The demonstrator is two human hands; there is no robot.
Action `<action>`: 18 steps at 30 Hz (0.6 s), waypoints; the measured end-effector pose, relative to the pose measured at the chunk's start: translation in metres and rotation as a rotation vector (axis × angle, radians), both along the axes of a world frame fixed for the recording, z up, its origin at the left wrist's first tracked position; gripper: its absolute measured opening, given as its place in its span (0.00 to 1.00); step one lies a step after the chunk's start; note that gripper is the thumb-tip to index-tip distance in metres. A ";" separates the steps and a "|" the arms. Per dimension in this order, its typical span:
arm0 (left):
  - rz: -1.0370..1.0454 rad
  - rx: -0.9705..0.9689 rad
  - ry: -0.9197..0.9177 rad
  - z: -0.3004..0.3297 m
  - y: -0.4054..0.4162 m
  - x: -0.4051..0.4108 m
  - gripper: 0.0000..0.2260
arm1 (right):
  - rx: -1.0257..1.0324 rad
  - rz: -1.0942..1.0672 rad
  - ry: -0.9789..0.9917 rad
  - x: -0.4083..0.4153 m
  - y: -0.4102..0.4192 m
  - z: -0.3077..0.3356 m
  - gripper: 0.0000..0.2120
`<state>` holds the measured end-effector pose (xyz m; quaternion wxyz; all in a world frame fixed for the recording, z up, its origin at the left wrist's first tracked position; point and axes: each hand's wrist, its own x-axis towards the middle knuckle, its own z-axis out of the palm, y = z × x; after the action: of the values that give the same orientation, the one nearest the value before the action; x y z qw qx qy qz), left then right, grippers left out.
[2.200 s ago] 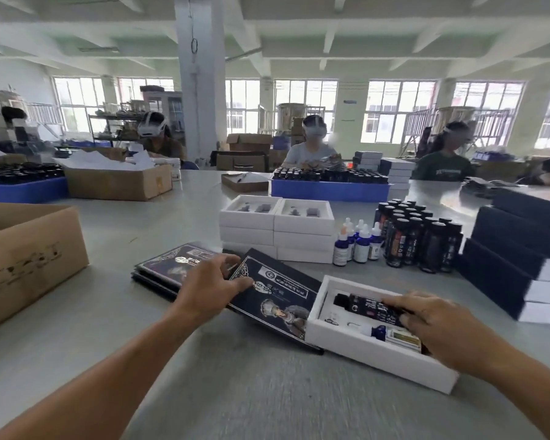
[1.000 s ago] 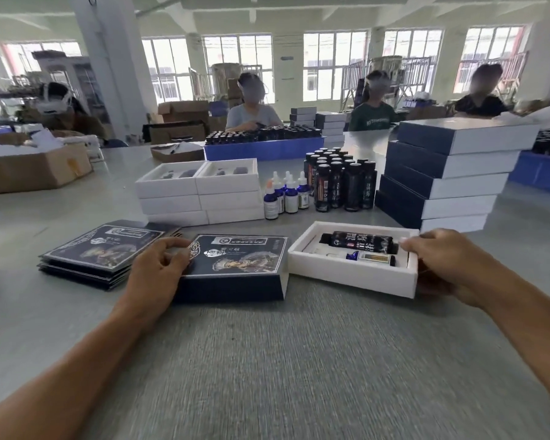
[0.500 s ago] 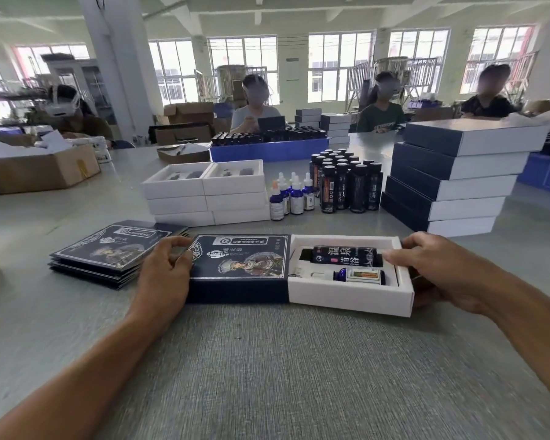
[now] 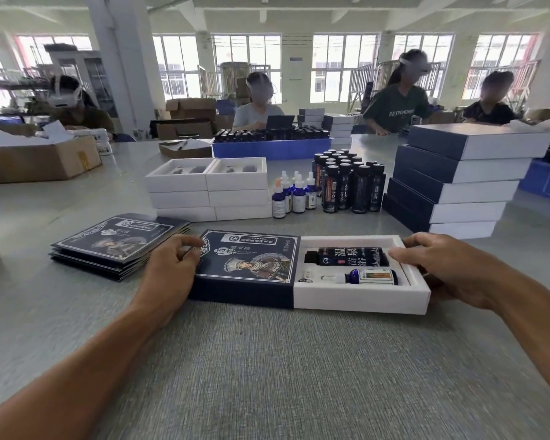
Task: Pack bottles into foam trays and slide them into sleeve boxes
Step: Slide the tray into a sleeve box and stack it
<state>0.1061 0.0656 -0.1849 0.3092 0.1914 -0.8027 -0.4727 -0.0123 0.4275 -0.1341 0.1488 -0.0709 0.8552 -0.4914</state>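
Note:
A dark blue printed sleeve box (image 4: 248, 265) lies on the grey table in front of me. A white foam tray (image 4: 359, 296) pokes out of its right end, its left end just inside the sleeve. In the tray lie a tall black bottle (image 4: 350, 256) and a small blue dropper bottle (image 4: 367, 277). My left hand (image 4: 169, 268) grips the sleeve's left end, fingers over its top edge. My right hand (image 4: 445, 268) grips the tray's right end, fingers curled over the rim.
Flat sleeves (image 4: 118, 242) are stacked at the left. Behind stand white foam trays (image 4: 210, 188), blue dropper bottles (image 4: 294, 195), black bottles (image 4: 350, 185) and a stack of finished boxes (image 4: 458, 182) at the right. Other people work across the table.
The tray, apart from the sleeve a second ago, has met the sleeve's right opening and slid a little way in. My left hand stays on the sleeve's left end.

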 end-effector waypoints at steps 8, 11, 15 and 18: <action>-0.056 -0.092 -0.187 0.001 0.000 0.000 0.18 | 0.241 0.036 0.387 0.010 -0.036 -0.020 0.30; -0.078 -0.074 -0.189 0.002 0.001 0.001 0.19 | 0.073 0.067 0.299 0.016 -0.047 -0.020 0.27; -0.094 -0.071 -0.173 0.003 0.014 0.002 0.21 | -0.077 0.122 0.177 0.022 -0.055 -0.022 0.18; -0.115 -0.147 -0.176 0.001 0.037 -0.001 0.23 | -0.125 0.224 0.143 0.027 -0.064 -0.027 0.14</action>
<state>0.1051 0.1028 -0.1836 0.2231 0.1625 -0.8690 -0.4107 0.0143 0.3632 -0.1608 0.1369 -0.2098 0.8181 -0.5177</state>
